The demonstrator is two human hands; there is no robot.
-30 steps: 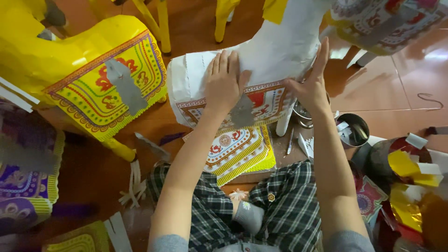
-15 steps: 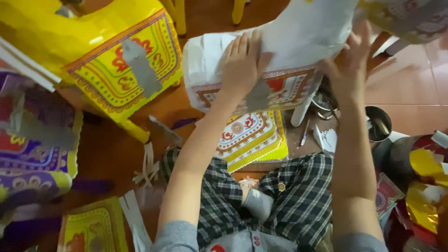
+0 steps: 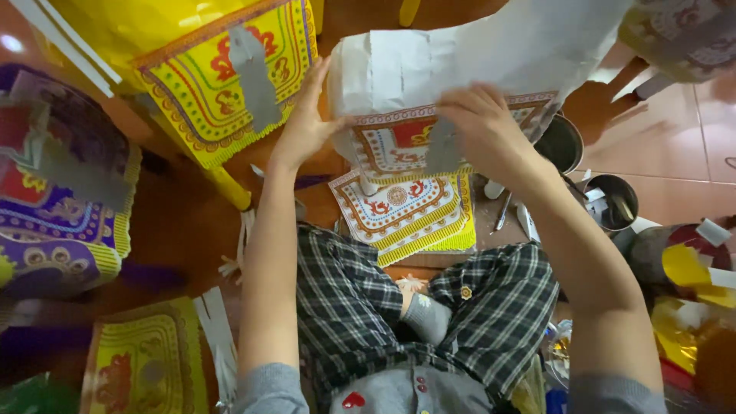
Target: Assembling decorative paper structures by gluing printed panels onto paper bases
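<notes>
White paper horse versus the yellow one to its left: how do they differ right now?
The white horse has a mostly bare white body; the yellow horse is covered in yellow paper. The white horse's saddle panel has a white ground, the yellow horse's a yellow one. Both hands, left and right, touch the white horse; nothing touches the yellow horse. Both carry a patterned red-and-yellow panel with a grey strip across it.

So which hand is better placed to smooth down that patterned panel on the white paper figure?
Probably the right hand: it already lies flat on the red and white patterned panel. The left hand only steadies the white paper figure at its end.
</notes>
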